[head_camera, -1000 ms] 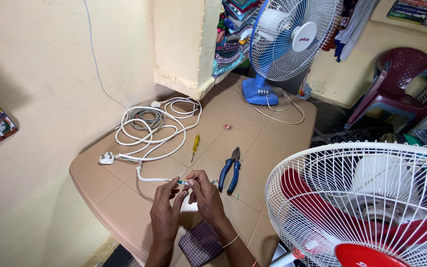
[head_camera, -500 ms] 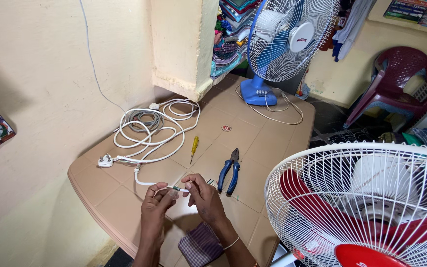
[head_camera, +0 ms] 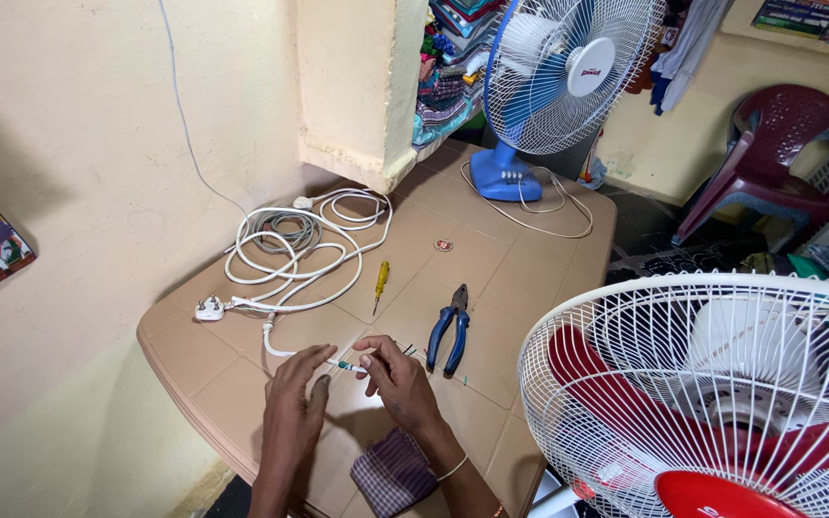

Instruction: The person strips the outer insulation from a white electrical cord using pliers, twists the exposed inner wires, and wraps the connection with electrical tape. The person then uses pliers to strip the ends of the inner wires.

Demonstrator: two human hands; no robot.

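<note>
My left hand (head_camera: 295,403) and my right hand (head_camera: 397,379) meet over the near part of a tan plastic table (head_camera: 520,278). Both pinch the stripped end of a white cable (head_camera: 285,350), where thin coloured wires stick out between my fingertips. The cable runs back to a loose white coil (head_camera: 290,245) with a white plug (head_camera: 209,309) at its left. Blue-handled pliers (head_camera: 449,329) lie just right of my right hand. A small yellow-handled screwdriver (head_camera: 380,284) lies beyond my hands.
A blue-and-white table fan (head_camera: 558,82) stands at the table's far end with its cord looped beside it. A red-and-white fan (head_camera: 722,403) fills the near right. A checked cloth (head_camera: 393,472) lies under my wrists. A small round disc (head_camera: 443,245) lies mid-table. A maroon plastic chair (head_camera: 779,153) is at far right.
My hands have shifted slightly on the cable end, with the fingers of both hands working the wires. The tools and the coil have not moved.
</note>
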